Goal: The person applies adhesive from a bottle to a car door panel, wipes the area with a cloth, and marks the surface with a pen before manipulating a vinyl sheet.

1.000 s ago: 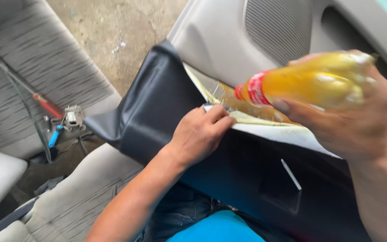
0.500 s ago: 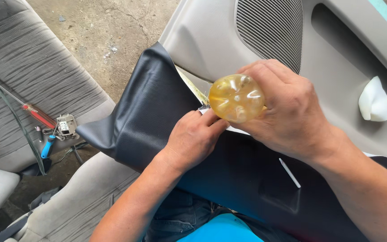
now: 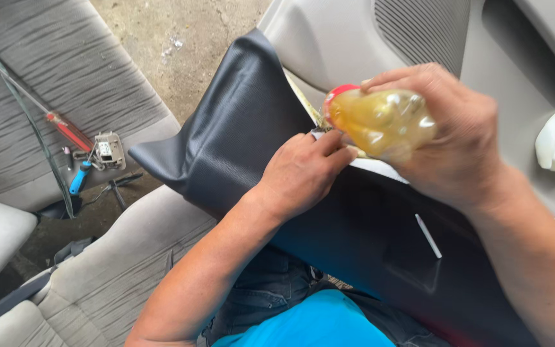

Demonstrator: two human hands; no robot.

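As right hand (image 3: 457, 141) tilts bottle (image 3: 380, 122), apparently yellow liquid inside

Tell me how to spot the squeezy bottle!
Find the grey car door panel with black vinyl folded over it. Just above the vinyl's edge, the right hand grips the bottle. It alone is see-through, filled with yellow liquid, and red-capped.

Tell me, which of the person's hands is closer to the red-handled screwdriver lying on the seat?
Left. The left hand presses the black vinyl sheet, across a gap from the red-handled screwdriver; the right hand, holding the yellow bottle, is farther off.
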